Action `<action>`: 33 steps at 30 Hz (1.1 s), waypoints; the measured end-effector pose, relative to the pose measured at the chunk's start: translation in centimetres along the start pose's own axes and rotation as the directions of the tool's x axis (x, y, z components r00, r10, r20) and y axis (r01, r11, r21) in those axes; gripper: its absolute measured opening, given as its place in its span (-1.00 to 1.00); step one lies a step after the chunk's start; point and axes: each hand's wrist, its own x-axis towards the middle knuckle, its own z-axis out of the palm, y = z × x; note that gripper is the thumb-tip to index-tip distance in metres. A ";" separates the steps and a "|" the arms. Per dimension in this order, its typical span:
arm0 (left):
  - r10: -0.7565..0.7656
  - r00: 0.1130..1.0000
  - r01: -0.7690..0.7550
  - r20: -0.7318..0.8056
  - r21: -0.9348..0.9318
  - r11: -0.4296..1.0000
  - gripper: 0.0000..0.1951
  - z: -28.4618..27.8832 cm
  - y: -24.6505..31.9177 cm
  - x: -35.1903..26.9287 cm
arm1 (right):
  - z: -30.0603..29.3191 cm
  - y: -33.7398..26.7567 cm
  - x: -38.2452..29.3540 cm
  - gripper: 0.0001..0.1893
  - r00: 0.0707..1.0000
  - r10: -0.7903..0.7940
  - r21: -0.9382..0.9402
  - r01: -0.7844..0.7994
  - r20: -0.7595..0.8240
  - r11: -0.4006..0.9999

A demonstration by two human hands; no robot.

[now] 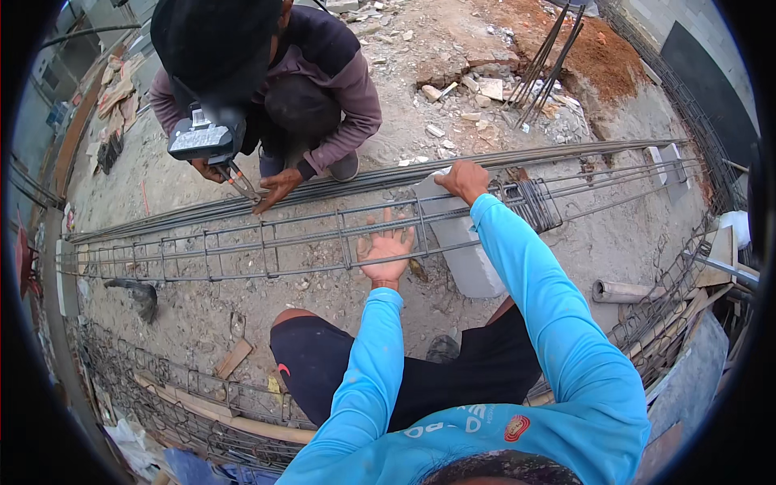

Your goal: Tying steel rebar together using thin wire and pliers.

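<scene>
A long rebar cage (303,236) lies across in front of me, with square stirrups spaced along it. My left hand (386,248) is palm up under the cage, fingers spread and seen between the bars, holding nothing. My right hand (467,180) reaches over the cage and is closed on the far end of a pale concrete block (454,254) that runs beneath the bars. Just right of it, a tight bundle of stirrups (530,203) sits around the bars. What my right fingers touch underneath is hidden.
Opposite me a person (327,79) crouches with orange-handled pincers (242,185), one hand near the cage. Loose rebars (376,176) lie behind it. Upright rebars (545,66) rise from rubble at back right. A block (667,170) supports the right end. More mesh (212,388) lies nearby.
</scene>
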 end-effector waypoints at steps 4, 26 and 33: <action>-0.035 0.997 0.037 0.070 -0.023 0.999 -0.40 -0.3 0.4 0.0 | 0.2 0.4 -0.3 -0.33 0.999 -0.005 -0.063 0.003 -0.037 0.998; 0.123 0.686 -0.016 -0.717 0.155 0.988 -0.48 -1.8 0.2 -1.0 | -3.7 0.6 -5.2 -0.49 0.963 -0.008 0.152 0.051 -0.268 0.987; 0.172 0.602 0.624 -0.780 0.593 0.509 -0.62 2.9 -4.2 -5.5 | -4.6 -0.4 -19.6 -0.49 0.981 -0.122 0.549 0.187 -0.152 0.815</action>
